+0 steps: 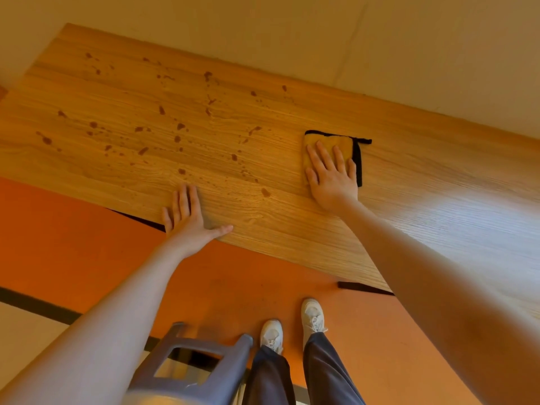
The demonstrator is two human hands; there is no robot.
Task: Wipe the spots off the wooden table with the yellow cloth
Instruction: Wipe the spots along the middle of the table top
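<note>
A folded yellow cloth (344, 144) with a black border lies flat on the wooden table (292, 229), right of centre. My right hand (331, 176) presses on it with straight, spread fingers. My left hand (188, 219) lies flat on the table's near edge, fingers straight, thumb out to the right. Several brown spots (178, 138) are scattered over the left and middle of the tabletop, to the left of the cloth.
The table stands against a pale wall (380, 39). A grey plastic stool (201, 366) stands on the orange floor (73, 244) below my left arm, beside my feet in white shoes (312, 314). The table's right part shows bright glare.
</note>
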